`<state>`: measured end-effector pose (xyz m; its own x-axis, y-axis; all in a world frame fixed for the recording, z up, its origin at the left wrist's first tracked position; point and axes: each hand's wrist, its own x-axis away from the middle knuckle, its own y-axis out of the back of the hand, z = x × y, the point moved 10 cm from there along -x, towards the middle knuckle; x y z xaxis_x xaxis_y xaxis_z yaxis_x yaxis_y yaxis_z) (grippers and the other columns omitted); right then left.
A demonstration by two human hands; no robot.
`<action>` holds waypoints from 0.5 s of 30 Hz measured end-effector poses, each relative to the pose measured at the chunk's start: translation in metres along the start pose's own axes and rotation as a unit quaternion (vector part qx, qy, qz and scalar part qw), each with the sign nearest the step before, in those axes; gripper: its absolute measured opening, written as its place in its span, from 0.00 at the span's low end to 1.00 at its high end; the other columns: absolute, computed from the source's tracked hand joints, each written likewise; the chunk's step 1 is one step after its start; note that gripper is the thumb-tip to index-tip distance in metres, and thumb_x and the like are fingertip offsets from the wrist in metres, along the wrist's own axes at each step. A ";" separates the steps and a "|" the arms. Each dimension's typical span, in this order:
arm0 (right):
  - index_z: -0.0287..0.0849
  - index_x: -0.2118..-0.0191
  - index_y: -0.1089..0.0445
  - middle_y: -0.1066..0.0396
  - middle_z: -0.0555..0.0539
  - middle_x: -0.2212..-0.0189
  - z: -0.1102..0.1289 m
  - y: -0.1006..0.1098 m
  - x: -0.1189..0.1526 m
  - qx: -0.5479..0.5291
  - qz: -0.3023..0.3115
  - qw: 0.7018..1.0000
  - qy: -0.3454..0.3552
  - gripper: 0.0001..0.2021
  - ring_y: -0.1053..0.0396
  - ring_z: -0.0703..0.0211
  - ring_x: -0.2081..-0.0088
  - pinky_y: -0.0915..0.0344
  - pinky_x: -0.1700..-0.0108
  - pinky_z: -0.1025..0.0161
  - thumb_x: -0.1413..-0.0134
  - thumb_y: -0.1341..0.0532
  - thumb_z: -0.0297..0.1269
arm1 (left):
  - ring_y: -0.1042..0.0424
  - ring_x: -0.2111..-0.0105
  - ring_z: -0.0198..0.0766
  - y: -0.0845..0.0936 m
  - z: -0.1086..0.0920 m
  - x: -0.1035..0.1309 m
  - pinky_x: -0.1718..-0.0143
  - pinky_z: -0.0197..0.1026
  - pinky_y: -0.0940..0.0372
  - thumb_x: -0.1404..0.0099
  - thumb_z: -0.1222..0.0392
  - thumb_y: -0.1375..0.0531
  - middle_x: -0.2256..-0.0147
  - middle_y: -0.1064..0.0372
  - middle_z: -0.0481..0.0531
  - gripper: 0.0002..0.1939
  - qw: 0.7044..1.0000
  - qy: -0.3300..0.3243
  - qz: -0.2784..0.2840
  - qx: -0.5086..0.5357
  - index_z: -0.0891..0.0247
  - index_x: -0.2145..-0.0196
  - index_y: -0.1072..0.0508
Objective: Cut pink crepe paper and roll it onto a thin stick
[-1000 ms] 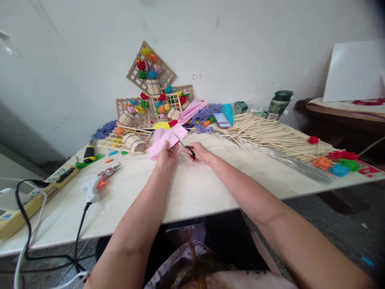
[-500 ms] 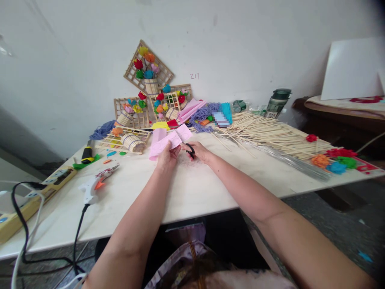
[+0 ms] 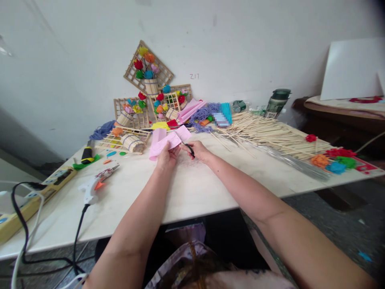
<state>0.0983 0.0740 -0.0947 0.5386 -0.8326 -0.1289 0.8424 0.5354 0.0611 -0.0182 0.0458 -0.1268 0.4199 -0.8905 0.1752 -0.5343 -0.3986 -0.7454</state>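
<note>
A pink sheet [image 3: 159, 145] is pinched in my left hand [image 3: 167, 157], thumb on top, above the middle of the table. My right hand [image 3: 199, 153] is closed on black-handled scissors [image 3: 189, 150], whose blades reach the sheet's right part. Small bits lie on the table below the hands. Just behind the sheet are a yellow piece [image 3: 160, 125] and a red piece [image 3: 172, 123].
Bamboo lattices with flowers [image 3: 148, 68] stand against the wall. Thin sticks [image 3: 264, 134] cover the right back, near a dark bottle [image 3: 277, 103]. At left lie a glue gun [image 3: 93, 188], a yellow-black cutter [image 3: 87, 154] and a power strip [image 3: 36, 204].
The scissors' handles have come closer together in my right hand. The right part of the pink sheet has shifted slightly; my left hand has barely moved.
</note>
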 end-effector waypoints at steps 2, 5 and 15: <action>0.40 0.81 0.41 0.45 0.58 0.90 0.000 0.001 0.000 -0.004 -0.003 1.000 0.000 0.17 0.49 0.73 0.90 0.52 0.89 0.73 0.56 0.37 0.46 | 0.27 0.75 0.34 0.002 -0.003 0.000 0.69 0.37 0.30 0.37 0.66 0.47 0.74 0.28 0.52 0.05 1.000 -0.008 -0.011 0.009 0.67 0.66 0.32; 0.40 0.81 0.40 0.44 0.58 0.90 -0.002 0.003 0.000 -0.015 -0.005 1.000 -0.003 0.17 0.49 0.73 0.89 0.51 0.88 0.73 0.57 0.37 0.46 | 0.27 0.73 0.33 0.004 -0.006 0.000 0.68 0.37 0.30 0.37 0.69 0.48 0.73 0.28 0.51 0.05 0.999 -0.022 -0.022 0.016 0.67 0.67 0.33; 0.38 0.71 0.34 0.40 0.56 0.88 -0.015 0.012 -0.003 -0.046 -0.016 0.998 -0.043 0.21 0.45 0.71 0.89 0.48 0.88 0.72 0.60 0.38 0.55 | 0.26 0.71 0.35 -0.002 0.000 0.002 0.67 0.39 0.29 0.39 0.71 0.47 0.71 0.27 0.52 0.06 1.000 -0.014 0.002 -0.005 0.67 0.66 0.32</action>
<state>0.1062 0.0850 -0.1083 0.5144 -0.8564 -0.0439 0.8560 0.5159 -0.0325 -0.0165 0.0451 -0.1255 0.4380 -0.8858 0.1532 -0.5434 -0.3967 -0.7399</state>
